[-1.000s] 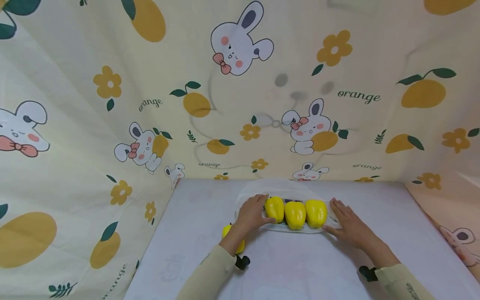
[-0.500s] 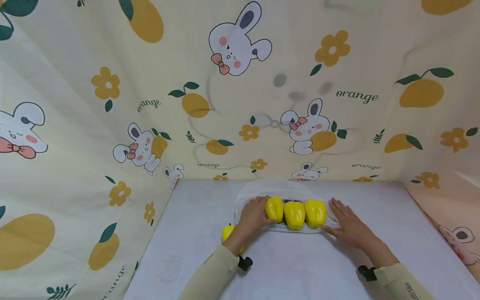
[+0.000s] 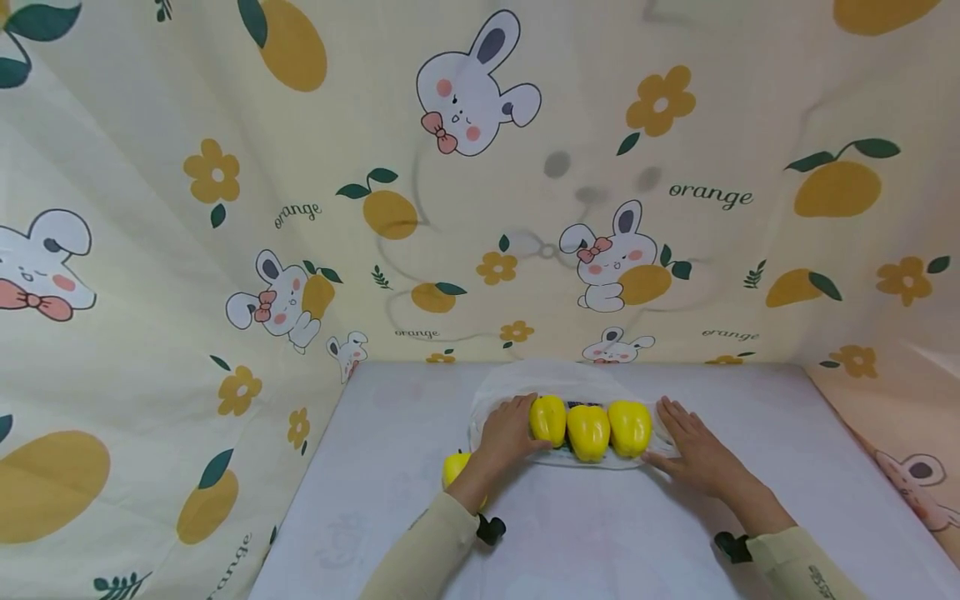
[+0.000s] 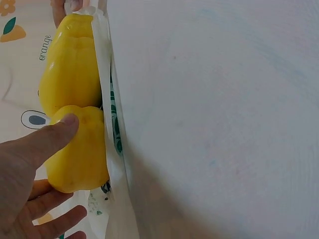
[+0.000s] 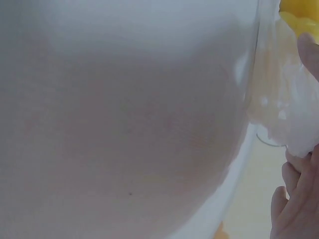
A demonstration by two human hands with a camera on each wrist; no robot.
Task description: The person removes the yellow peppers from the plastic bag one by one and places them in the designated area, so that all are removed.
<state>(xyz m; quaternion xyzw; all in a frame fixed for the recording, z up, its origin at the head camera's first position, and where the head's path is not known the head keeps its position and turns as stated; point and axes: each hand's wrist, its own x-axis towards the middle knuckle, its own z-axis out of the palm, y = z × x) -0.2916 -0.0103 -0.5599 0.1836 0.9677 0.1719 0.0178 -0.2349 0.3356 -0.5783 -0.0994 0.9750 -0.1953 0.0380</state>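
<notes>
Three yellow bell peppers lie in a row on a white plastic bag [image 3: 525,382] with dark print. My left hand [image 3: 504,432] grips the leftmost bell pepper [image 3: 548,421]; in the left wrist view its thumb presses on that pepper and the fingers lie at its end. The middle bell pepper [image 3: 588,435] stands against its neighbours. Beside the rightmost bell pepper [image 3: 630,430] is my right hand [image 3: 701,454], fingers straight and spread, touching the bag's right end. In the right wrist view the bag [image 5: 281,94] lies between thumb and fingers, both partly cut off.
Another yellow bell pepper [image 3: 454,468] sits on the white table [image 3: 600,533], partly hidden by my left forearm. A printed cloth [image 3: 465,200] with rabbits and oranges hangs behind the table and along both sides.
My left forearm has shifted slightly to the right, showing more of the separate bell pepper. Both hands stay at the ends of the row, and the three bell peppers keep their places.
</notes>
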